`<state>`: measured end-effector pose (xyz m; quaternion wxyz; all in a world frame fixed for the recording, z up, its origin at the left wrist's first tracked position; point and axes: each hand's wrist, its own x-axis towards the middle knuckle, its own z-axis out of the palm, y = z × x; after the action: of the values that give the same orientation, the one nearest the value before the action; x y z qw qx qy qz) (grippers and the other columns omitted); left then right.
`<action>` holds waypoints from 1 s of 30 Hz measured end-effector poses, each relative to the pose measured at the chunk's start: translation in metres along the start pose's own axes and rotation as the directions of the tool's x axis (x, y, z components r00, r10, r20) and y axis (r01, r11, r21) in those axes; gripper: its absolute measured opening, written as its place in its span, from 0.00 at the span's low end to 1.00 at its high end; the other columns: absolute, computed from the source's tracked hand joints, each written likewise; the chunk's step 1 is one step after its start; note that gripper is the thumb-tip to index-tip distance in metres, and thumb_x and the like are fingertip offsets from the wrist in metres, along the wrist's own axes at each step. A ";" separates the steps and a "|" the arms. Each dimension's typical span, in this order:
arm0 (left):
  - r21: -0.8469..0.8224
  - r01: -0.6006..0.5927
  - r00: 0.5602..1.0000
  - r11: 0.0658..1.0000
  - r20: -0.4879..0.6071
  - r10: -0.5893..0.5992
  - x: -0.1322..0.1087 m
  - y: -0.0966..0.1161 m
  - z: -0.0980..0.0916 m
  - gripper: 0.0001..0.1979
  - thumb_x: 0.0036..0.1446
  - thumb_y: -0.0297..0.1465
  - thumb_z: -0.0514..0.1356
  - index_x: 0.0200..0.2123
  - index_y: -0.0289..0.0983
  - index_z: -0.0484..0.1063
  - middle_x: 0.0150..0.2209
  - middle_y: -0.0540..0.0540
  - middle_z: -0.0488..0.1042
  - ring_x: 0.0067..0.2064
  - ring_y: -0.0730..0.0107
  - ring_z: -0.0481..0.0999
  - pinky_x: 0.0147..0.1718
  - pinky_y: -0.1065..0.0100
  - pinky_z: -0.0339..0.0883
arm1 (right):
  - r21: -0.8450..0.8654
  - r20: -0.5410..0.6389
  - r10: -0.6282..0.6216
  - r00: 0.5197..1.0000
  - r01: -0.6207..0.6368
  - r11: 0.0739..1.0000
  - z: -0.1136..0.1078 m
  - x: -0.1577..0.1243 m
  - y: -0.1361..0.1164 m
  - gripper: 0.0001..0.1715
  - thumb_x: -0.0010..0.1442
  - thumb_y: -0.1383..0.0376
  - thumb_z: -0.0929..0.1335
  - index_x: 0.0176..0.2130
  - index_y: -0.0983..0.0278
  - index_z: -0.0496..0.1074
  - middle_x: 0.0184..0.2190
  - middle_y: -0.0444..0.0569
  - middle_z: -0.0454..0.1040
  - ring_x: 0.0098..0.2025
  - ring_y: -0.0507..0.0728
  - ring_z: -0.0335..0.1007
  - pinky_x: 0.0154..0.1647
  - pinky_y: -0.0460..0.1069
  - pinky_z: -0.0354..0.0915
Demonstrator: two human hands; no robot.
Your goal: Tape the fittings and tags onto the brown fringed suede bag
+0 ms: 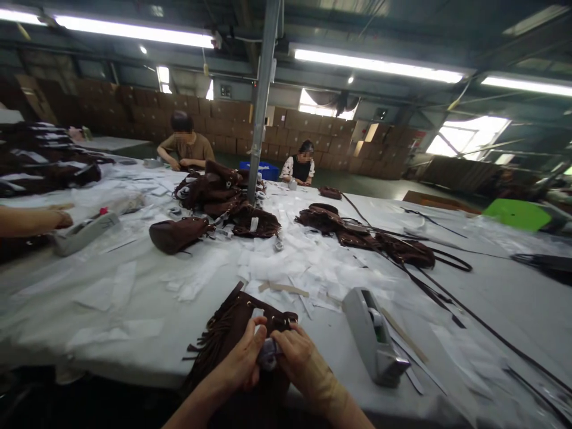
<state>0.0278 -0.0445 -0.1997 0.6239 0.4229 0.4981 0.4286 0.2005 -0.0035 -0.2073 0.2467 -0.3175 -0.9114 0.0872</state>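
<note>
tape dispenser near front edge | white paper scraps strewn over table | brown bags piled around steel pole | black straps trailing right | two people seated opposite

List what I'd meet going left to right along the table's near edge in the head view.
Left hand → right hand, both gripping the fringed bag → tape dispenser.
</note>
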 end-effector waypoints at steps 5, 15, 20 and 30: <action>0.304 -0.156 0.898 0.940 -0.353 0.263 0.012 -0.008 -0.070 0.33 0.55 0.50 0.55 0.58 0.39 0.54 0.53 0.36 0.64 0.40 0.61 0.76 0.34 0.64 0.71 | 0.508 -0.202 0.572 0.795 -0.414 0.755 -0.025 -0.012 0.031 0.21 0.59 0.57 0.65 0.48 0.67 0.69 0.42 0.55 0.77 0.44 0.61 0.73 0.44 0.53 0.70; 0.410 0.004 0.904 0.912 -0.391 0.172 0.011 -0.077 -0.090 0.35 0.48 0.42 0.62 0.56 0.33 0.56 0.45 0.39 0.73 0.47 0.54 0.74 0.47 0.59 0.65 | 0.385 -0.343 0.725 0.598 -0.614 0.689 -0.030 0.013 0.116 0.37 0.54 0.45 0.63 0.50 0.70 0.70 0.41 0.59 0.77 0.42 0.63 0.74 0.43 0.53 0.70; 0.564 0.075 0.858 0.823 -0.457 0.235 0.023 -0.058 -0.101 0.23 0.54 0.46 0.56 0.45 0.33 0.67 0.39 0.38 0.74 0.42 0.53 0.73 0.44 0.57 0.64 | 0.246 -0.358 0.667 0.653 -0.623 0.742 -0.004 0.049 0.141 0.38 0.54 0.47 0.61 0.50 0.73 0.71 0.42 0.64 0.76 0.44 0.66 0.73 0.46 0.57 0.68; 0.194 -0.059 0.904 0.979 -0.406 0.135 0.045 -0.005 -0.128 0.13 0.57 0.40 0.56 0.34 0.36 0.68 0.29 0.47 0.72 0.26 0.71 0.69 0.26 0.70 0.62 | 0.122 -0.413 0.443 0.796 -0.433 0.893 0.013 0.046 0.057 0.23 0.63 0.54 0.60 0.47 0.67 0.72 0.43 0.59 0.76 0.45 0.62 0.72 0.49 0.56 0.68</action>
<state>-0.0919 0.0099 -0.2346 0.4409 0.3996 0.6343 0.4936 0.1933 0.0693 -0.2183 0.4178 -0.5280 -0.7351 0.0795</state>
